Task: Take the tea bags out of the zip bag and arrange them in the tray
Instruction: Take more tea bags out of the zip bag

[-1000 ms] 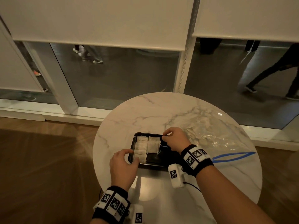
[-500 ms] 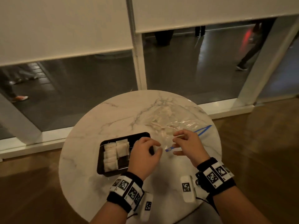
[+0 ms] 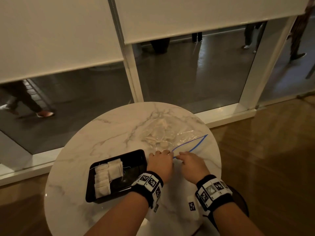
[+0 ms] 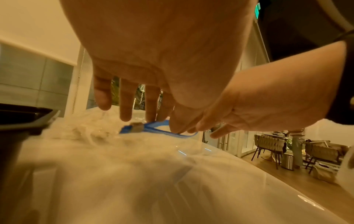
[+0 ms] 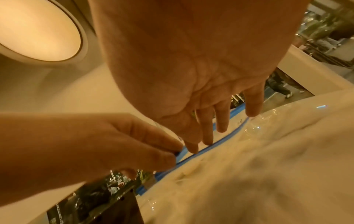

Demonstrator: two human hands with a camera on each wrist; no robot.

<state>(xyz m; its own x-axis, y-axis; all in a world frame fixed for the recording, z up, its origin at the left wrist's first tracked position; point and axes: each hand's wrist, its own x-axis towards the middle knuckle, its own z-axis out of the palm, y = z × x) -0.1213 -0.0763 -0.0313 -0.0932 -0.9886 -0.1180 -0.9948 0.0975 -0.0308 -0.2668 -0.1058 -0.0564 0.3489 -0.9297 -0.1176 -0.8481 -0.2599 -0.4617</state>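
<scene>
A clear zip bag (image 3: pixel 177 142) with a blue zip edge (image 3: pixel 196 147) lies on the right back of the round marble table (image 3: pixel 105 133), its mouth gaping and several tea bags (image 3: pixel 158 132) inside. My left hand (image 3: pixel 167 153) pinches the near end of the blue edge (image 5: pixel 184 157) between thumb and forefinger. Right beside it, my right hand (image 3: pixel 179 156) pinches the other lip (image 4: pixel 184 134). A grey slider (image 4: pixel 137 126) sits on the zip. The black tray (image 3: pixel 136 152) lies left of my hands with several tea bags (image 3: pixel 107 174) lined up in its left half.
The table stands against a glass wall with white frames (image 3: pixel 134 82) and lowered blinds. People walk outside behind the glass. Wooden floor (image 3: pixel 272 150) surrounds the table. The tray's right half (image 3: pixel 134 169) holds only loose strings.
My right hand left the tray and my left hand let go of the tray's front. Both moved right to the bag's mouth and took hold of its blue edge.
</scene>
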